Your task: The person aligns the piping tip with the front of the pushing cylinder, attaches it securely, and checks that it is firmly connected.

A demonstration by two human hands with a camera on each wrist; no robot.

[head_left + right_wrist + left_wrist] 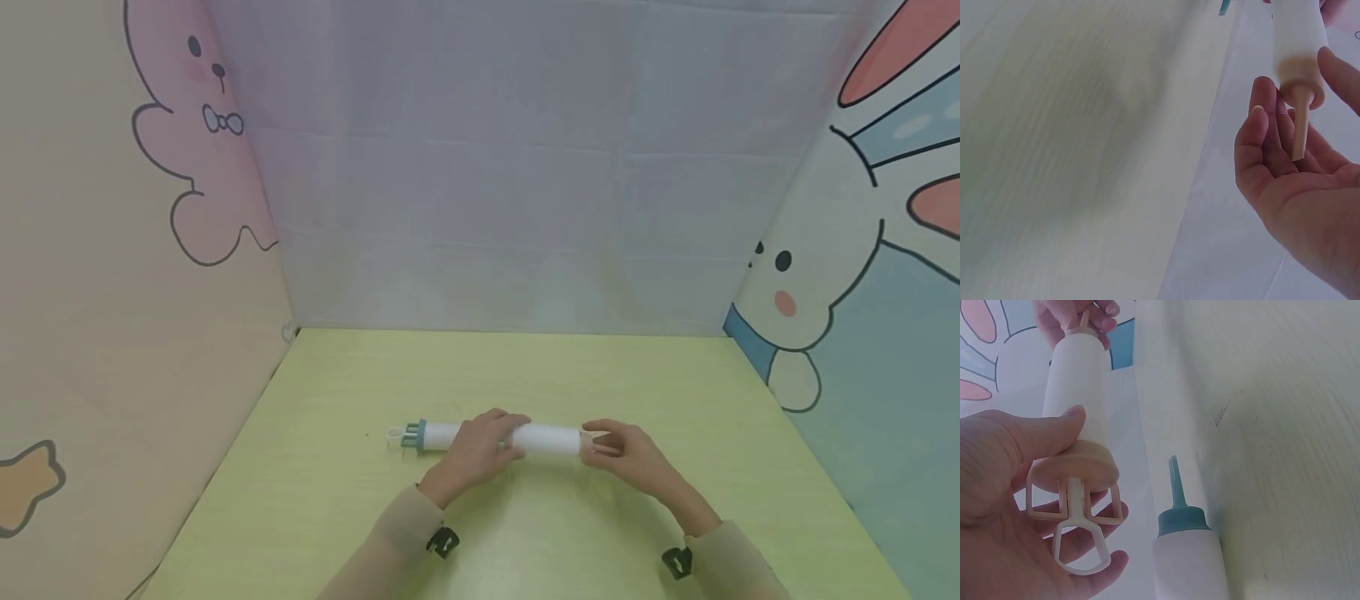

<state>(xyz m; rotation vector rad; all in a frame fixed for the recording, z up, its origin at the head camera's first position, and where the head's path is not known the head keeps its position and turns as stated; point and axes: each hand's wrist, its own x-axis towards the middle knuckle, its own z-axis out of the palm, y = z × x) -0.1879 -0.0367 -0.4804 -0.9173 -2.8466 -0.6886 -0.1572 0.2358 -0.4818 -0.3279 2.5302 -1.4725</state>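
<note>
A white-barrelled decorating syringe [547, 440] with beige ends is held up between the two hands. My left hand [476, 447] grips its plunger end, the thumb across the barrel beside the beige collar [1075, 465]. Below that collar hang the beige finger loops and a white pull ring [1082, 550]. At the other end my right hand [633, 457] holds the beige cap [1300, 78] between thumb and fingers, and a thin beige nozzle [1301, 122] points out over the palm. A second white syringe [442, 437] with teal ends lies beyond the left hand, partly hidden by it.
The pale yellow-green table [510, 375] runs back to a plain light curtain [480, 167]. Side walls with cartoon animals, among them a rabbit [806, 292], enclose it left and right. A black wrist-strap piece [442, 542] hangs at the left cuff.
</note>
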